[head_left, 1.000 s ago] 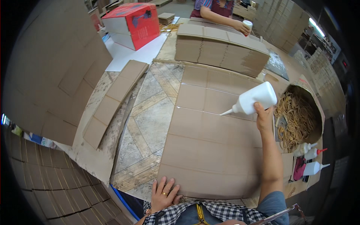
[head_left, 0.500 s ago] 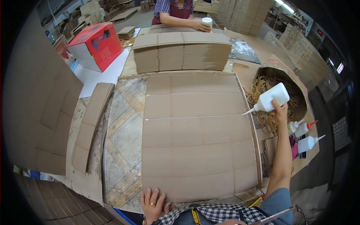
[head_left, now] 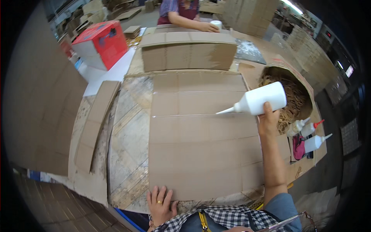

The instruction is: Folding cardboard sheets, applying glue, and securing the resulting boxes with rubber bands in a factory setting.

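A creased brown cardboard sheet [head_left: 205,162] lies on the worktop in front of me, with thin glossy lines across its far part. My right hand [head_left: 268,118] is wrapped round a white squeeze bottle [head_left: 267,97], held tilted over the sheet's right side. Its tapered nozzle points left and downward, near one of the glossy lines; whether the tip touches the cardboard I cannot tell. At the sheet's near left corner, my left hand [head_left: 161,205] rests with fingers spread on the sheet's edge and holds nothing.
A folded cardboard stack [head_left: 189,56] stands beyond the sheet. A co-worker's hand [head_left: 208,27] holds a white container behind it. On the right are a sack of rubber bands [head_left: 293,100] and several nozzle bottles [head_left: 313,143]. To the left lie cardboard strips [head_left: 94,131] and a red box [head_left: 106,44].
My right hand has brought the bottle leftward from the sheet's right edge, its nozzle moving in over the cardboard. My left hand stays at the near corner. The view has shifted slightly.
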Motion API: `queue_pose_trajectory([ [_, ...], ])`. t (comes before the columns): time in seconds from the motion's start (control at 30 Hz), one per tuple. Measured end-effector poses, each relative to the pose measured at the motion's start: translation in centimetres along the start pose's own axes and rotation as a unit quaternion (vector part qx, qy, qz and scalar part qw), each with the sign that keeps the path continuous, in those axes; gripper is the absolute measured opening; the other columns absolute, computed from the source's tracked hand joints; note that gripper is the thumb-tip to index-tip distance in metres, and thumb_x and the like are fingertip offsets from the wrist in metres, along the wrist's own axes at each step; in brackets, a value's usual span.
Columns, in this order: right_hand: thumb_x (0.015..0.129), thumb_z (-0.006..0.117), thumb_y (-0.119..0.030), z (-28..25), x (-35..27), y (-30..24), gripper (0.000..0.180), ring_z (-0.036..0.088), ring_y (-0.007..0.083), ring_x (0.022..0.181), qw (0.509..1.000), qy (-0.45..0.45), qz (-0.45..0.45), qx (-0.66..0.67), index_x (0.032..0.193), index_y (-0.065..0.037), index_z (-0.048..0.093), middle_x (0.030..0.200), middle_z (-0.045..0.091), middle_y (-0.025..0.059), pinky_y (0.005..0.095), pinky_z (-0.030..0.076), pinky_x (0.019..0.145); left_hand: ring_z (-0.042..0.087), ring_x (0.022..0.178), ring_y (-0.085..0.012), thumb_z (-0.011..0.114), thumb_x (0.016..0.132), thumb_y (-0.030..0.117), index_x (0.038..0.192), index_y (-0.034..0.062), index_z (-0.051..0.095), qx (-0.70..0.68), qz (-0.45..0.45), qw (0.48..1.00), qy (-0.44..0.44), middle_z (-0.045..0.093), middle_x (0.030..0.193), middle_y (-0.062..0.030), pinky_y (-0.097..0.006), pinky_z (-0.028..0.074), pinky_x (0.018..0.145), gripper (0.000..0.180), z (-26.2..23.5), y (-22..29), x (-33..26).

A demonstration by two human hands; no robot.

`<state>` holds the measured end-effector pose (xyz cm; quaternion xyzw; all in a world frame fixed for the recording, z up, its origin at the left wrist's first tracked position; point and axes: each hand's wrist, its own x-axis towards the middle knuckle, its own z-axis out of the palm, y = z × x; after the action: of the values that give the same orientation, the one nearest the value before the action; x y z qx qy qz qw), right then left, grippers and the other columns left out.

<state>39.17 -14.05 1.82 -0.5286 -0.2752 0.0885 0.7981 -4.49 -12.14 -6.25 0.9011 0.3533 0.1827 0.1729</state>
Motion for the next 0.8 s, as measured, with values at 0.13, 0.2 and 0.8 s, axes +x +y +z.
queue_pose_trajectory([
  [0.13,0.082,0.071,-0.024,8.3,-5.6,2.2,0.052,0.057,0.0193,0.101,0.990,-0.070,0.107,0.056,0.121,-0.002,0.046,0.111,0.057,0.0081,0.0363,0.048,0.086,0.042,0.125,-0.0385,0.071,0.070,0.022,0.112,0.0157,0.064,-0.012,0.009,1.000,0.004,0.054,0.128,-0.0118,-0.056,0.028,0.101,0.042,-0.7,0.1,0.5],
  [0.2,0.080,0.073,-0.024,10.9,-7.7,4.1,0.053,0.056,0.0188,0.102,0.987,-0.110,0.105,0.046,0.121,-0.002,0.047,0.111,0.057,0.0076,0.0356,0.047,0.087,0.042,0.125,-0.0378,0.071,0.070,0.021,0.111,0.0161,0.065,-0.010,0.018,1.000,0.002,0.054,0.128,-0.0109,-0.055,0.029,0.101,0.043,-1.1,0.0,0.7],
  [0.8,0.071,0.081,-0.017,17.3,-11.5,5.5,0.053,0.061,0.0190,0.088,0.970,-0.231,0.072,-0.003,0.111,0.003,0.053,0.098,0.062,0.0107,0.0320,0.050,0.077,0.041,0.127,-0.0352,0.069,0.076,0.023,0.111,0.0155,0.065,-0.033,-0.003,0.999,-0.002,0.053,0.131,-0.0080,-0.056,0.030,0.102,0.036,-1.2,0.0,0.3],
])
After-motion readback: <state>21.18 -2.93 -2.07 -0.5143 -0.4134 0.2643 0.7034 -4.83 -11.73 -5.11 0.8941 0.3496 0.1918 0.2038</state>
